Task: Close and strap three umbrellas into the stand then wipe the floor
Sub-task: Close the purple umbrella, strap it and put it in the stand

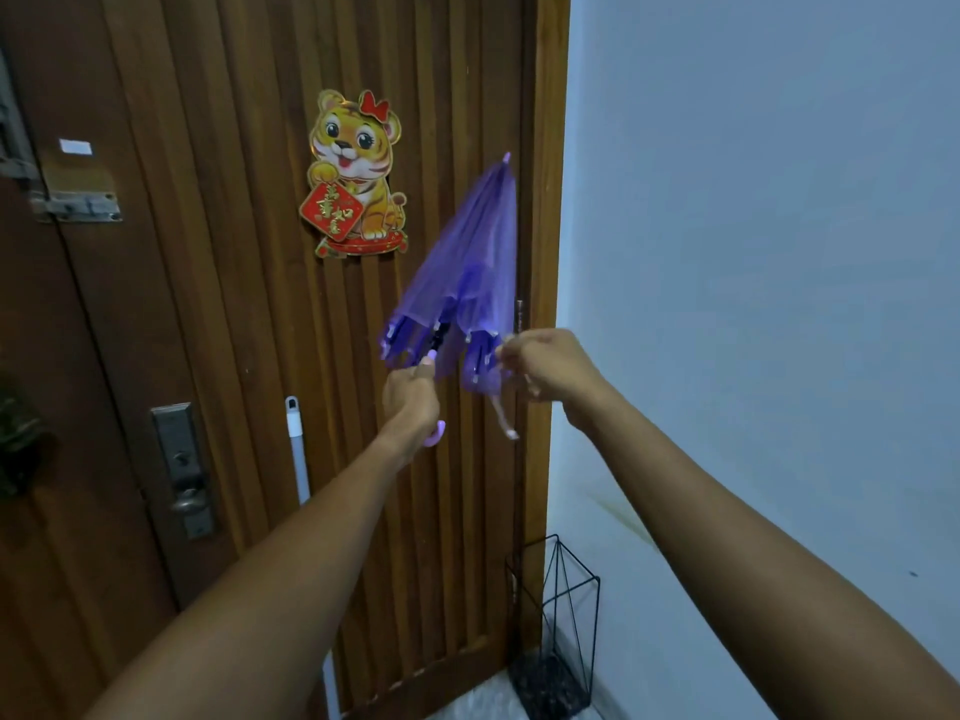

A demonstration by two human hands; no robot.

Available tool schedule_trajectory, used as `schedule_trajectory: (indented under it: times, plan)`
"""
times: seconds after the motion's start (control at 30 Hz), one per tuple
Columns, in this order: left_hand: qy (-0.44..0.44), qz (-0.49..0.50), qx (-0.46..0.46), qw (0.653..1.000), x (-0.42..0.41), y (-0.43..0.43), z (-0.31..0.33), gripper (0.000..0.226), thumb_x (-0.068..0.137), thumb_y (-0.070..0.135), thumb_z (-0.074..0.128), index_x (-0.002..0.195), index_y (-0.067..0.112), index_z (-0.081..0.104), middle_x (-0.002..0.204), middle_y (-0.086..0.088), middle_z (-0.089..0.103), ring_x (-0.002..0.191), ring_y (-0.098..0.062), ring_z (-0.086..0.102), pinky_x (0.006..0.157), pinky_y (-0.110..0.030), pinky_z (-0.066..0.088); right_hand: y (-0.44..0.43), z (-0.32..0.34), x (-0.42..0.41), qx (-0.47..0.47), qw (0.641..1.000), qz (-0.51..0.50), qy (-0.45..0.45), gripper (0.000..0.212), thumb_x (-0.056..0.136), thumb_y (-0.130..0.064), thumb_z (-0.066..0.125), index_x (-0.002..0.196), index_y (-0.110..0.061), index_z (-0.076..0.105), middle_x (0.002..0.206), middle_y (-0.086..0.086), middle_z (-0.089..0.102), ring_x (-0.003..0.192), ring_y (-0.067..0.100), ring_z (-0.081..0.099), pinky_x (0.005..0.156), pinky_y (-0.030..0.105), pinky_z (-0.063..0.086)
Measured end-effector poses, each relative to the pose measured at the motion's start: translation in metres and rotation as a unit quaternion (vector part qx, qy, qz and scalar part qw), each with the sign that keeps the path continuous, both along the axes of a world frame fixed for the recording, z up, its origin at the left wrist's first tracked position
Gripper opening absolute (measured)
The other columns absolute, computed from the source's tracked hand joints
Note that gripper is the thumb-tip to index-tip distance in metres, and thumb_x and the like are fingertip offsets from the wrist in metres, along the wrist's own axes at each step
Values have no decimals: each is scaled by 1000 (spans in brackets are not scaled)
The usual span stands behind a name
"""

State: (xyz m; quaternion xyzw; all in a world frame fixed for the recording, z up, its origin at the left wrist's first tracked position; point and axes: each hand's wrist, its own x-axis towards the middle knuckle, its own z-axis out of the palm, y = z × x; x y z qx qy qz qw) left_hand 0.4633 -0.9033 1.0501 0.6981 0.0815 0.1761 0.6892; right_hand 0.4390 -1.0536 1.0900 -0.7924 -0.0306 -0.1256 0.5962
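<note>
Holding the purple umbrella (467, 267) tip-up in front of the wooden door (234, 304), you have its canopy half folded. Your left hand (410, 402) has its grip wrapped tight round the handle, the curved end showing below your fist. Your right hand (545, 363) pinches the canopy's edge, with the strap (503, 415) dangling beneath. Down by the wall stands the black wire stand (558, 631); a white pole (298, 449) leans on the door.

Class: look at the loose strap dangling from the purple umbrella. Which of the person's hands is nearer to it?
Right. The right hand pinches the canopy edge just above the strap; the left hand grips the umbrella handle further to the strap's left.
</note>
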Motion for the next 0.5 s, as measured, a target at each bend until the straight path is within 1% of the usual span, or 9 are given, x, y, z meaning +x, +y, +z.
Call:
schedule_trajectory:
  times: [0.03, 0.1, 0.13, 0.17, 0.23, 0.3, 0.33, 0.4, 0.5]
  plan:
    - [-11, -5, 11, 1000, -2, -2, -2, 41, 100, 43, 52, 89, 7, 69, 69, -5, 51, 59, -23, 45, 61, -41, 57, -2, 7, 4, 8, 999, -33, -30, 30, 98, -26, 57, 92, -2, 74, 79, 11, 65, 63, 17, 57, 55, 25, 47]
    - [-36, -15, 19, 999, -8, -10, -8, 49, 97, 50, 52, 80, 7, 68, 65, -5, 57, 58, -22, 50, 73, -53, 60, -3, 23, 16, 35, 996, -68, -41, 49, 100, -45, 52, 111, -1, 70, 98, 17, 68, 85, 26, 65, 80, 40, 57]
    - [-41, -20, 26, 999, -10, -14, -13, 56, 93, 56, 52, 72, 6, 64, 59, -3, 53, 60, -22, 49, 74, -58, 59, -2, 30, 21, 65, 995, -64, -29, 61, 96, -57, 50, 120, -3, 66, 105, 13, 69, 94, 28, 66, 93, 45, 55]
    - [-47, -20, 32, 998, -12, -18, -18, 62, 89, 61, 50, 68, 4, 58, 54, 1, 46, 60, -21, 46, 71, -60, 59, -1, 37, 28, 107, 993, -53, -15, 76, 87, -70, 52, 126, -6, 64, 116, 10, 70, 102, 28, 67, 99, 48, 53]
    - [-88, -27, 72, 993, -19, -27, -23, 63, 91, 58, 49, 60, 3, 44, 46, 6, 36, 53, -18, 40, 61, -49, 57, -2, 47, 43, 201, 979, -22, 2, 106, 58, -89, 63, 132, -14, 58, 124, 6, 69, 106, 27, 70, 97, 48, 56]
    - [-171, -34, 152, 973, -31, -35, -27, 57, 102, 38, 49, 53, 14, 31, 44, 7, 29, 45, -10, 31, 51, -39, 40, -3, 51, 57, 268, 963, -6, 0, 123, 35, -83, 83, 135, -16, 55, 120, 5, 72, 102, 27, 73, 92, 46, 59]
    - [-212, -33, 187, 959, -37, -37, -29, 56, 103, 32, 47, 53, 18, 27, 45, 8, 26, 44, -7, 27, 49, -37, 33, 1, 54, 51, 290, 957, -11, -11, 120, 33, -73, 91, 132, -16, 55, 116, 5, 73, 97, 26, 75, 89, 44, 60]
    - [-266, -29, 228, 936, -43, -36, -33, 53, 101, 33, 43, 54, 21, 23, 45, 6, 23, 44, -10, 27, 48, -35, 24, 6, 57, 42, 304, 950, -42, -52, 100, 40, -51, 96, 123, -16, 54, 108, 2, 73, 91, 23, 75, 84, 42, 62]
    - [-286, -46, 262, 921, -46, -34, -36, 46, 98, 37, 38, 56, 22, 23, 46, 5, 25, 45, -12, 30, 50, -35, 21, 11, 53, 45, 275, 954, -80, -84, 65, 53, -29, 85, 111, -17, 60, 97, -1, 75, 83, 22, 75, 82, 43, 62]
